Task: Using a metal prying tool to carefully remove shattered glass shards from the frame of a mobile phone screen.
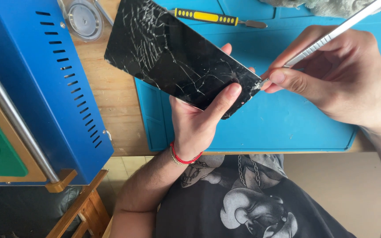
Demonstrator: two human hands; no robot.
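Two bare hands work over the near edge of a wooden surface [111, 94], above a blue mat [287, 119]. The left hand [199, 119] holds a black phone screen [177, 57] clear of the mat, tilted, its glass webbed with cracks that run thickest toward the far corner. Its grip is closed around the screen's near end, thumb pressed on the cracked face and fingertips showing past the far edge.

The panel looks thin, light and stiff, yet plainly fragile: splintered glass may shed shards or cut, so the edges seem a safer hold than the broken face.

The right hand [340, 79] comes in from the right, wrist raised, its grip pinched shut pen-fashion on a slim metal tool [323, 42]. The tool's tip meets the screen's near right corner, just beside the left thumb.

A yellow-handled tool [212, 17] lies on the mat near the far edge, well apart from both hands. A blue metal machine [45, 88] with slotted vents stands at the surface's left edge, and a round clear container [84, 18] sits beside it at the far edge.
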